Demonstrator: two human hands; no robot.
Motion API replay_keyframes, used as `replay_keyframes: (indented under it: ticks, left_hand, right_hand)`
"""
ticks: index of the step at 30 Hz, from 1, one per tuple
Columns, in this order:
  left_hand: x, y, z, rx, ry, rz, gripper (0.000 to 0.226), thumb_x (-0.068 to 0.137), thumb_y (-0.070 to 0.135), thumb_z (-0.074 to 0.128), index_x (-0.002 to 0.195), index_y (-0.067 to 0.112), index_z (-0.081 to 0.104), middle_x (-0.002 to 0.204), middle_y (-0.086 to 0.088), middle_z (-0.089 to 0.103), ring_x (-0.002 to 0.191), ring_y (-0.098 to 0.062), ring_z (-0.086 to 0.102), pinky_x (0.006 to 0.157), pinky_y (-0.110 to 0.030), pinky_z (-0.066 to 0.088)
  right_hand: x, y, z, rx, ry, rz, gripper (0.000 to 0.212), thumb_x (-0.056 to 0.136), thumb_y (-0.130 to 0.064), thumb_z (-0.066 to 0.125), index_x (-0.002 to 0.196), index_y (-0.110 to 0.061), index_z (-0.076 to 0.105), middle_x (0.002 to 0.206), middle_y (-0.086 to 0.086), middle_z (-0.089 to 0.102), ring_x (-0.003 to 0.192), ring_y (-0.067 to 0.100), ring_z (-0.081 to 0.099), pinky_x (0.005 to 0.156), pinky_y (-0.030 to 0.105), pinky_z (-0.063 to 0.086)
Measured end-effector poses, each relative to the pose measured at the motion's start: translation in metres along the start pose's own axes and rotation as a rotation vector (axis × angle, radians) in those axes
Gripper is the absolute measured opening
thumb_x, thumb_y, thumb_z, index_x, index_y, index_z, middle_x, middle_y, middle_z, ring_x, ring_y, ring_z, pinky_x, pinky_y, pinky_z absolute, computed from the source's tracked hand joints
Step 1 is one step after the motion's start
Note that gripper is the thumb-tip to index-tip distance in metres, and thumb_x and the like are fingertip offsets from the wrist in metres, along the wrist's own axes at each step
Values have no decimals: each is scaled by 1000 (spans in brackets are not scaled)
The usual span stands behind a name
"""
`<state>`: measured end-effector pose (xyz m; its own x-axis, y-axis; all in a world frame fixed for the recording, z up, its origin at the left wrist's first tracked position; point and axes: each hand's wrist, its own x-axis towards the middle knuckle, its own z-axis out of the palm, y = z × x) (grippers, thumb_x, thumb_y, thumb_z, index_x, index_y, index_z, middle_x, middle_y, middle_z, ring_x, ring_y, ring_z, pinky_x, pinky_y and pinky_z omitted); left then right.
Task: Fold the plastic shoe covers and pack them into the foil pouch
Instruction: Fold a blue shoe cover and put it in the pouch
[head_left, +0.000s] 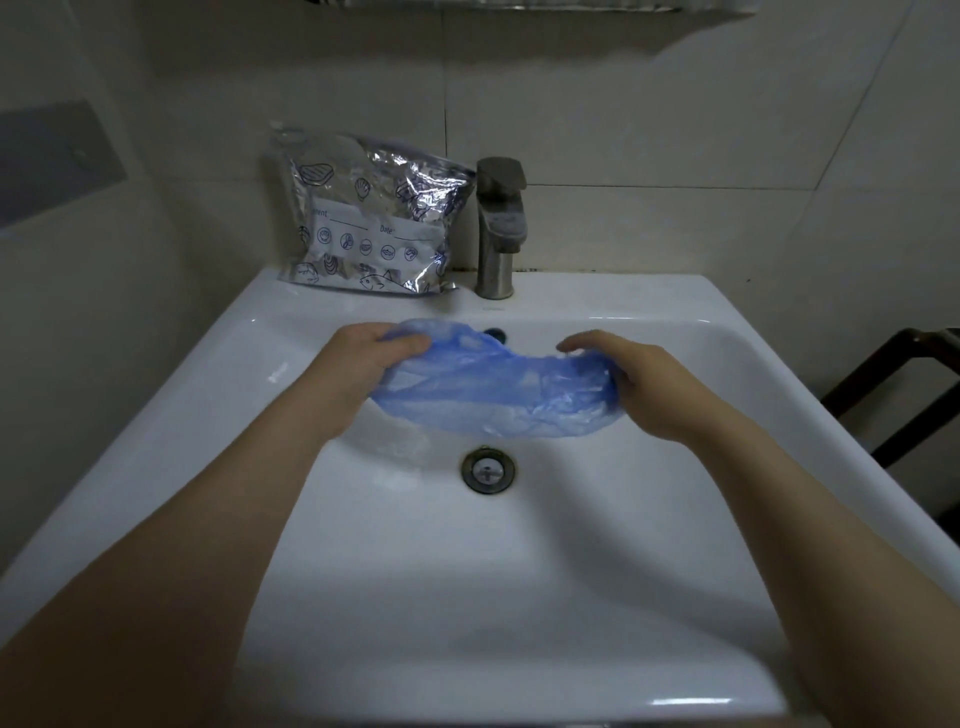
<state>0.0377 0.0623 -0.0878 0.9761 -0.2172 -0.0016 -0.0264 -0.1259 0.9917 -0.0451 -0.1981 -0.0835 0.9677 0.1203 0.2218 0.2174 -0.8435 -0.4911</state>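
Note:
A blue plastic shoe cover (493, 389) hangs stretched between my two hands above the white sink basin (545, 545). My left hand (369, 358) grips its left end, fingers curled over the bunched plastic. My right hand (634, 374) holds the right end, with the fingertips tucked into the plastic. The silver foil pouch (374, 213), printed with blue food drawings and a label strip, leans upright against the tiled wall on the sink's back ledge, left of the faucet. Whether its top is open I cannot tell.
A steel faucet (498, 228) stands at the back centre of the sink. The round drain (487, 470) lies below the shoe cover. A dark wooden frame (893, 395) stands to the right of the sink. Tiled walls close in behind and on the left.

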Motion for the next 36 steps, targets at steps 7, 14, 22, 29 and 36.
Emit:
replay_keyframes:
  ticks: [7,14,22,29,36]
  left_hand:
    - [-2,-5,-1,770,38,360,23,83,16,67,69,0,59,62,-8,43,62,-19,39,55,-24,24]
    - [-1,-2,-5,834,216,523,11,88,5,58,84,-5,60,74,-13,50,73,-26,48,62,-23,23]
    - [-2,2,-3,745,274,582,20,84,7,65,100,-4,58,92,-12,52,80,-20,45,65,-19,27]
    - [2,-11,13,624,308,441,13,88,1,52,77,4,58,77,-8,43,69,-19,41,60,-24,23]
    - [-1,-2,19,-844,-22,-155,33,98,11,30,107,7,62,95,-6,69,88,-16,64,77,-27,52]
  right_hand:
    - [-2,-7,0,23,-22,-23,48,85,16,39,111,-13,67,101,2,58,75,4,51,64,3,37]
    - [-1,-14,2,1,-265,89,31,89,4,41,93,-17,63,101,-1,57,89,14,51,73,16,38]
    - [2,-3,4,196,175,296,22,80,-17,68,64,-12,54,69,4,49,65,16,43,54,22,31]
    - [7,-16,14,915,499,389,25,85,10,54,74,-13,53,77,3,61,73,14,59,70,21,48]
    - [11,-13,5,1725,251,293,20,83,9,43,97,0,53,89,11,69,80,18,69,70,24,56]
